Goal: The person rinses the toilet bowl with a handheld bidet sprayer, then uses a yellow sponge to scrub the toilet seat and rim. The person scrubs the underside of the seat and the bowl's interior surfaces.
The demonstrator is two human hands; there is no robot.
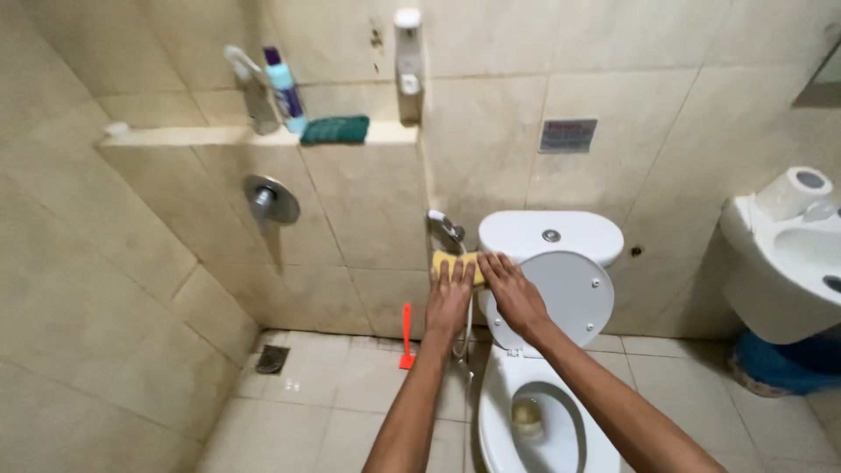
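Sponge (455, 265) long axis level, under both hands (482, 293)

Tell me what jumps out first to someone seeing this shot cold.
Two bare arms reach in from the bottom, the left hand and right hand pressing a yellow sponge beside the raised toilet lid, at centre frame. Below them the white toilet bowl stands open. A bright orange brush leans against the tiled wall to the left of the hands, and a white sink sits at the right edge.
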